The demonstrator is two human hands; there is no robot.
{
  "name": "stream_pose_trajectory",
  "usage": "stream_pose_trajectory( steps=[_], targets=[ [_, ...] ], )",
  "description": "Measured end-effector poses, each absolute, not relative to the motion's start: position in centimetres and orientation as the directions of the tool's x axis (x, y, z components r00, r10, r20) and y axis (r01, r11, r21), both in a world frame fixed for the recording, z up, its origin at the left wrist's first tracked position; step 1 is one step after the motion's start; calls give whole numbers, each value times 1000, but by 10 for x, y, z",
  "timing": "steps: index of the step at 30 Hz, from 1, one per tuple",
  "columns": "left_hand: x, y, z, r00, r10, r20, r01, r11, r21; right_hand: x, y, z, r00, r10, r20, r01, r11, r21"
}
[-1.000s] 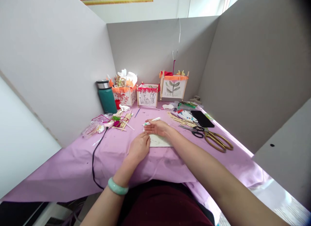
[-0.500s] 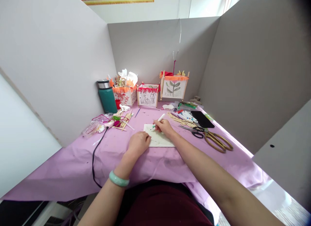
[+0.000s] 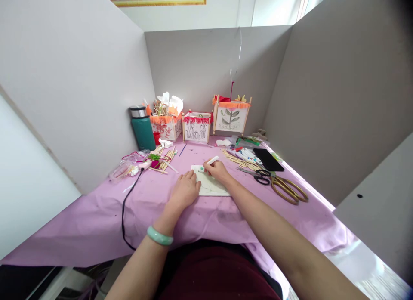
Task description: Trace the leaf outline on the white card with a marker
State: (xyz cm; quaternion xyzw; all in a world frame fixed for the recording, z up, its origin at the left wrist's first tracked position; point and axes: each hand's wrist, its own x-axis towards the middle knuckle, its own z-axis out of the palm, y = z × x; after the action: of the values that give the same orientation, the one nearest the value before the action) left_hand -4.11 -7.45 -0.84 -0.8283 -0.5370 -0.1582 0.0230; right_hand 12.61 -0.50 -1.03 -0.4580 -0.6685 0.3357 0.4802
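A pale cream sheet (image 3: 214, 189) with faint dark lines lies on the purple-covered table (image 3: 142, 218). My right hand (image 3: 217, 170) rests over its upper part, fingers closed on a white marker (image 3: 213, 159) with a green end, whose tip is down at the sheet near its top left. My left hand (image 3: 186, 189) lies palm down at the sheet's left edge, fingers spread lightly and holding nothing; its thumb side touches the sheet.
Scissors with black handles (image 3: 263, 177) and gold-handled scissors (image 3: 288, 189) lie right, beside a black phone (image 3: 268, 159), markers and sticks. A green bottle (image 3: 143, 130), a black cord (image 3: 123, 209) and yarn (image 3: 155, 164) are left. Decorated boxes (image 3: 196, 130) stand behind.
The fingers of my left hand have stretched forward along the sheet's left edge. The marker in my right hand has tilted lower, its tip shifting slightly left.
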Motion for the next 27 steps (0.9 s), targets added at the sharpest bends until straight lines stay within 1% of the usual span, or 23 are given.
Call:
stream_pose_trajectory(
  steps=[13, 27],
  targets=[
    [-40, -77, -6, 367, 883, 293, 896, -420, 142, 126, -7, -8, -179, 914, 363, 329, 404, -854],
    [-40, -78, -5, 364, 879, 307, 899, -418, 133, 127, -9, -5, -164, 913, 373, 369, 407, -835]
  ],
)
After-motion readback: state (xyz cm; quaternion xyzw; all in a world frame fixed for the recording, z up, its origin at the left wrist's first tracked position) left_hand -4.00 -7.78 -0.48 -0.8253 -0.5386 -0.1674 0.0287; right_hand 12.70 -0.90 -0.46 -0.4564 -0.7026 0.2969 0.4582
